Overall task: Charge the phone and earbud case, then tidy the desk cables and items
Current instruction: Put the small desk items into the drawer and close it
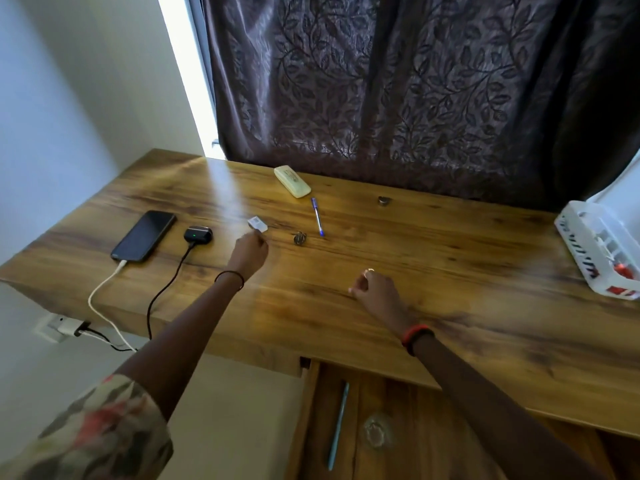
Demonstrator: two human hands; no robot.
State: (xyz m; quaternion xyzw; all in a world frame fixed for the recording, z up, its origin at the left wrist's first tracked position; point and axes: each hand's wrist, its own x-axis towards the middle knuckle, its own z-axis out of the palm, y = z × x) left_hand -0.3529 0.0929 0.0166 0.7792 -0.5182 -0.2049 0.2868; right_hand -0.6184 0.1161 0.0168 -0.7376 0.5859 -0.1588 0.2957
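A black phone (144, 235) lies at the desk's left end with a white cable (100, 292) plugged into it. Beside it sits a black earbud case (198, 234) showing a green light, joined to a black cable (166, 285). Both cables run down to a wall charger (71, 328) under the desk. My left hand (248, 252) reaches to a small white box (258, 224) and pinches its near edge. My right hand (375, 289) rests curled on the wooden desk (450, 271), holding nothing I can see.
A cream glasses case (292, 181), a blue pen (317, 216), a small metal trinket (299, 238) and a dark cap (383, 200) lie on the desk. A white basket (599, 251) stands at the right edge. An open drawer (346, 427) below holds a light-blue pen (338, 424). A dark curtain hangs behind.
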